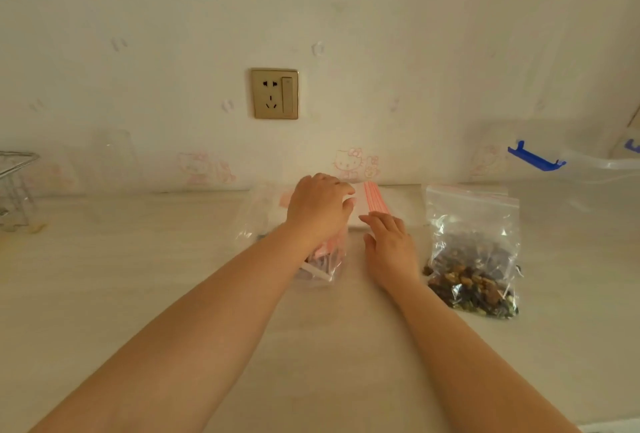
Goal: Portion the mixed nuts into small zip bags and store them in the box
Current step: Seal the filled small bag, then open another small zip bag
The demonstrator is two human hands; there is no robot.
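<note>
A large clear zip bag of mixed nuts (pixel 474 266) lies on the counter at the right. A stack of empty small zip bags (pixel 375 200) with pink seal strips lies by the wall. My left hand (pixel 318 207) hovers over the stack's left end with its fingers curled and thumb near the pink strips. Whether it pinches a bag is hidden. Under my left wrist lies a small zip bag (pixel 323 263) with some nuts in it. My right hand (pixel 391 245) rests flat and open on the counter, its fingertips touching the stack's near edge. The clear box (pixel 588 164) with blue latches stands at the far right.
A wire rack (pixel 14 187) stands at the left edge and a clear glass (pixel 114 159) against the wall. A gold wall socket (pixel 274 93) is above the counter. Crumpled clear plastic (pixel 256 218) lies left of the stack. The pale counter (pixel 138 277) stretches toward me.
</note>
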